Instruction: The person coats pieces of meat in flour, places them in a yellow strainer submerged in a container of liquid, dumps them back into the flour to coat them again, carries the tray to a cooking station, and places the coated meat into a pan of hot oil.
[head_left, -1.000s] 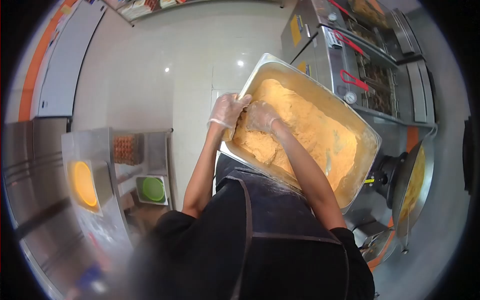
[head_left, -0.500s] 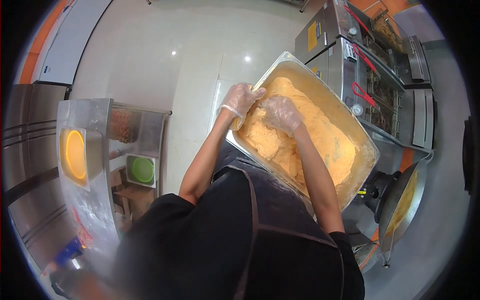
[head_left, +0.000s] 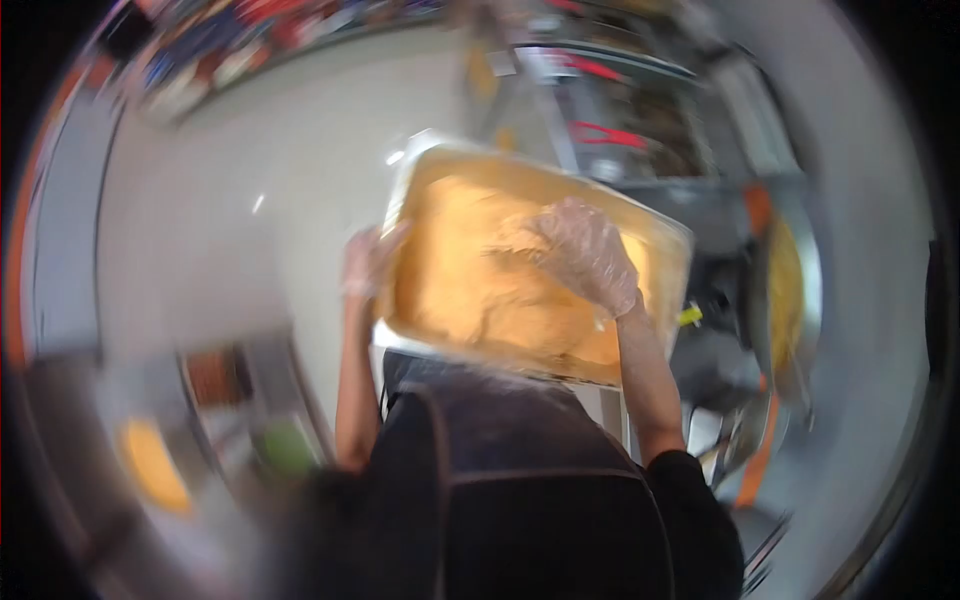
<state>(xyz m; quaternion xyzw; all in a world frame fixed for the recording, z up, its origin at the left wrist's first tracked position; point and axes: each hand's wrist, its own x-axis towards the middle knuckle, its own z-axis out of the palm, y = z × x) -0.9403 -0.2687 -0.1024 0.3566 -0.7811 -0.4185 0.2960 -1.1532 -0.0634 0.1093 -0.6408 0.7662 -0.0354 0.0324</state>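
Observation:
A deep rectangular metal pan (head_left: 655,225) holds a bed of pale orange flour-like powder (head_left: 450,255), its surface uneven and clumpy. My left hand (head_left: 370,262), in a clear plastic glove, grips the pan's left rim. Over the right half of the powder is my right hand (head_left: 588,255), gloved the same way. Its fingers point down and left at the powder, but they are smeared by motion, so what they hold, if anything, does not show. The whole view is blurred.
Fryers with red-handled baskets (head_left: 610,135) stand beyond the pan at the upper right. A large wok (head_left: 790,300) sits at the right. On the left are a yellow container (head_left: 155,465) and a green one (head_left: 285,448). Colourful blurred items (head_left: 240,40) line the far floor edge.
The view has swung, and the pan now appears further left and more level. My left hand has shifted to the pan's left rim; my right hand has moved from beside it to the pan's right half.

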